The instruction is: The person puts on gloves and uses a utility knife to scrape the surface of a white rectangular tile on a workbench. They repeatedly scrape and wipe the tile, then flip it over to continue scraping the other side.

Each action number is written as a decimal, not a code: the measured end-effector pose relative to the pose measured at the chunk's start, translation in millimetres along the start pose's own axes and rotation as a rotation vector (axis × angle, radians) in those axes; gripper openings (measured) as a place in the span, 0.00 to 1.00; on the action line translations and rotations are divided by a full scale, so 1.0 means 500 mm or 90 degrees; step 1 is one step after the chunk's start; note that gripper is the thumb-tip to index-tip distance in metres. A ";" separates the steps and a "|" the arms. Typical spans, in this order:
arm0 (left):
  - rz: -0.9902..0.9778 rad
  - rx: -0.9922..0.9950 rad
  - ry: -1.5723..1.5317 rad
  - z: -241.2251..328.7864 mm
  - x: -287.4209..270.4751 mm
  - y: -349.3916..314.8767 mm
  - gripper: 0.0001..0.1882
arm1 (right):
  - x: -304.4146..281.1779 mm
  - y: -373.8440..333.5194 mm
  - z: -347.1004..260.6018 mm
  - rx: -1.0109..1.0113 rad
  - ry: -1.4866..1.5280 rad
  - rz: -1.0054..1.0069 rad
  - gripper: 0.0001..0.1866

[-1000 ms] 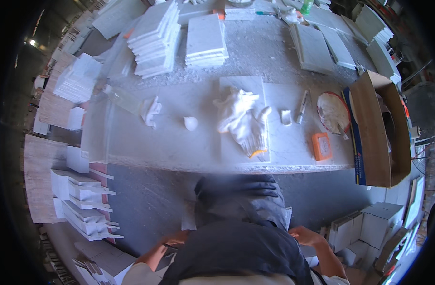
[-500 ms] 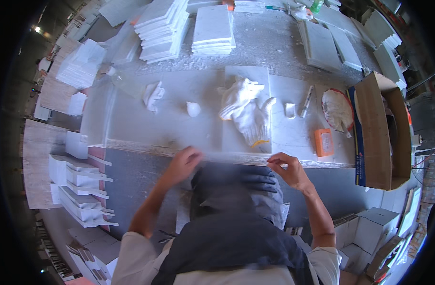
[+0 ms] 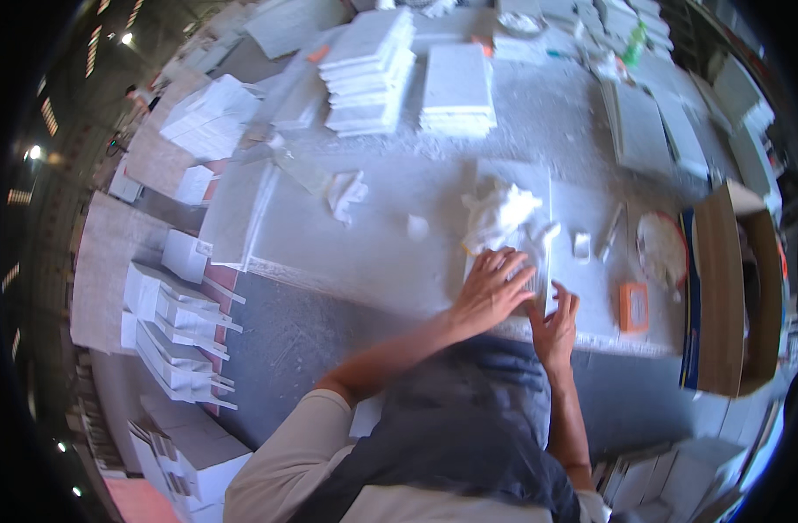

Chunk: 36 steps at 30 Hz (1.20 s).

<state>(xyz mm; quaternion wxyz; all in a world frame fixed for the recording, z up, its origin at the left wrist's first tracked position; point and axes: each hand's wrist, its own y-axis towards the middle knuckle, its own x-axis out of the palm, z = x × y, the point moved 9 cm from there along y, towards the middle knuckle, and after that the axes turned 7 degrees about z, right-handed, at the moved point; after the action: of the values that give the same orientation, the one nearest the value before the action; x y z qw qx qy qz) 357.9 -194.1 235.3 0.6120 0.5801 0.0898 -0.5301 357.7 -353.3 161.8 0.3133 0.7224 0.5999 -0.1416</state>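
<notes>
A pair of white knitted work gloves lies on a pale stone slab [image 3: 504,174] at the table's front edge. One glove [image 3: 499,216] is bunched up at the far side; the nearer glove [image 3: 545,234] is partly covered by my hands. My left hand [image 3: 491,288] reaches across over the nearer glove, palm down with its fingers stretched out. Beside it, my right hand [image 3: 554,331] is at the cuff end, thumb and fingers apart. Motion blur hides whether either hand touches the fabric.
Around the slab lie a crumpled white cloth [image 3: 347,196], a small white lump [image 3: 417,227], a marker pen [image 3: 612,231], a round red-rimmed pad [image 3: 661,250] and an orange block [image 3: 634,307]. A cardboard box [image 3: 717,296] stands at the right. Stacked stone tiles [image 3: 456,87] sit behind.
Both hands have moved forward onto the nearer glove. My left hand has swung to the right, close beside my right hand. The view has turned, so the table appears shifted right.
</notes>
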 end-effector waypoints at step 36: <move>-0.222 -0.174 -0.577 0.135 0.047 0.157 0.26 | -0.178 0.080 -0.022 0.048 0.509 0.078 0.17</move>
<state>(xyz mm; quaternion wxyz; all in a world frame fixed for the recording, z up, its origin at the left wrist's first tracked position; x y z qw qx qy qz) 392.7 -279.4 287.6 0.5621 0.1820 -0.0207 -0.8065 372.8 -418.8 233.2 0.0364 0.7661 0.6247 0.1470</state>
